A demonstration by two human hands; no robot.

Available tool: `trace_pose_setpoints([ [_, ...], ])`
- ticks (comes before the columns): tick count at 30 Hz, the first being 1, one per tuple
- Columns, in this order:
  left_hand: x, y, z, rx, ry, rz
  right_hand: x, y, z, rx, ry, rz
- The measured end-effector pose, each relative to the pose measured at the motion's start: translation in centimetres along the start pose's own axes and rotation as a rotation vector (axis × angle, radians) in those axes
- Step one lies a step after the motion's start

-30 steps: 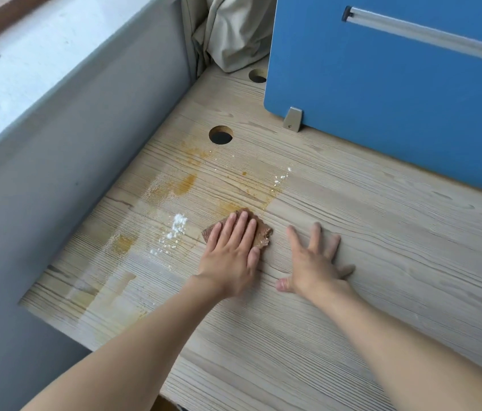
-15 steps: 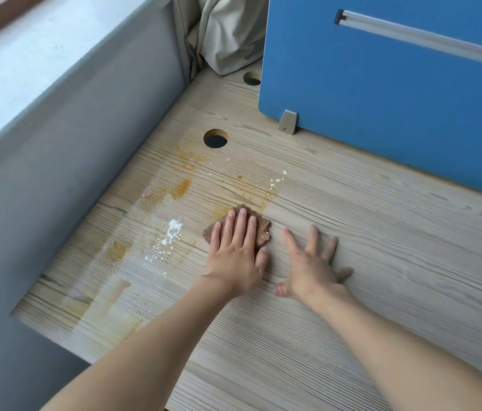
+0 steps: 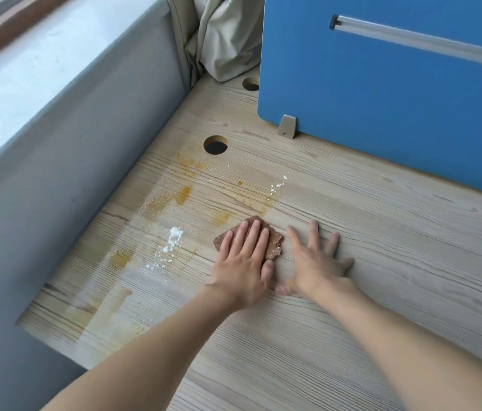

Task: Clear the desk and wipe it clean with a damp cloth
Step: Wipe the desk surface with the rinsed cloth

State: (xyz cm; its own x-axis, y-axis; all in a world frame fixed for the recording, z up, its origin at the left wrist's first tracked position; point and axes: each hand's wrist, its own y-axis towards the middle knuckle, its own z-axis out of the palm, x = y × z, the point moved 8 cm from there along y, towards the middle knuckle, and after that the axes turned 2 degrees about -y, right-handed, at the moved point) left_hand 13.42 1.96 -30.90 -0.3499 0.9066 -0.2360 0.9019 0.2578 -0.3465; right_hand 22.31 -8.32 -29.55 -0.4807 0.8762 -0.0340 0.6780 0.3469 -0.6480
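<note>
Brown cloth lies under the flat, straight-fingered left hand on the stained wooden table; the right hand rests open, fingers spread, just beside it.

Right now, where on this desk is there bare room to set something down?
The widest bare patch of the desk lies right of the right hand, up to the blue divider. Crowded: left of the left hand, pressing the cloth, white powder and orange stains reach the cable hole.
</note>
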Motion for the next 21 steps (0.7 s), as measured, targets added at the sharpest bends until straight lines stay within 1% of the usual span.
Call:
trace_pose_setpoints([
  [2, 0.8, 1.0, -0.7, -0.028, -0.021, -0.017, -0.8, 0.3, -1.1, -0.053, -0.016, -0.029],
  [4, 1.4, 2.1, -1.2, -0.037, -0.039, -0.07, -2.1, 0.9, -1.8, -0.087, 0.027, -0.011],
  [6, 0.7, 2.3, -1.3, -0.055, -0.036, -0.091, -3.0, 1.5, -1.5, -0.055, 0.083, 0.031],
  [9, -1.3, 1.1, 0.0, -0.013, -0.004, 0.01, -2.6, 2.1, -1.1, -0.002, 0.095, 0.043],
  [11, -1.0, 1.0, 0.1, -0.019, -0.001, 0.025, -2.3, 2.2, -1.0, 0.008, 0.091, 0.041],
  [13, -0.2, 2.2, -0.7, -0.045, -0.022, 0.007, -2.4, 2.5, -1.0, 0.017, 0.089, 0.034],
  [17, 0.2, 4.1, -1.7, -0.079, -0.037, -0.099, -2.3, 2.3, -0.9, 0.017, 0.079, 0.036],
  [21, -1.3, 2.5, -0.4, -0.012, 0.015, 0.037, -2.2, 2.4, -1.0, 0.04, 0.094, 0.057],
])
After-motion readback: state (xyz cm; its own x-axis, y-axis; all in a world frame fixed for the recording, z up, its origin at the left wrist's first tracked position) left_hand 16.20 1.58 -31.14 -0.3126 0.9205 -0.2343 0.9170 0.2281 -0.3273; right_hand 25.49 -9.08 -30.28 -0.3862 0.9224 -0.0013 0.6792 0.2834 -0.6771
